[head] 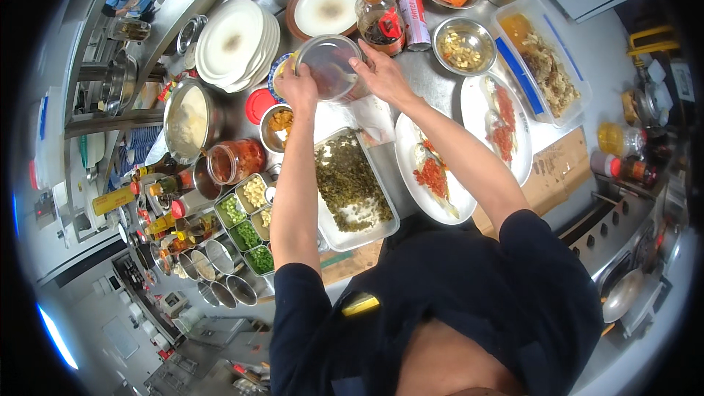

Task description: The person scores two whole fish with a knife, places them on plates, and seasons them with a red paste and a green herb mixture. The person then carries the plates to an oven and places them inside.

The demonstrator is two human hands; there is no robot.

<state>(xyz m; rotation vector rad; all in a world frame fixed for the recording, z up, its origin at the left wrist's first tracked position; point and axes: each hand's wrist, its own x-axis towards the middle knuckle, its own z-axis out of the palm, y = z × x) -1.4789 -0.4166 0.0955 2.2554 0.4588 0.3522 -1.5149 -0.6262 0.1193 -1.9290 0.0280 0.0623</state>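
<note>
A round clear plastic tub (328,63) is held between my two hands, above the steel counter. My left hand (297,88) grips its left side, and my right hand (383,75) has thumb and fingers against its right rim. Just below lies a tray of chopped dark-green vegetable (355,192), partly behind my left forearm. Beneath my right forearm, an oval plate (406,168) carries fish topped with chopped red chili. A second oval plate (470,104) with fish and red topping sits farther right. A red lid (260,105) lies left of my left hand.
Stacked white plates (234,44), a steel pot (190,121) and a jar of red preserve (236,161) stand left. A sauce bottle (379,25) and a can (415,22) stand close beyond my right hand. A large plastic bin (566,85) is right; a stove (597,231) is lower right.
</note>
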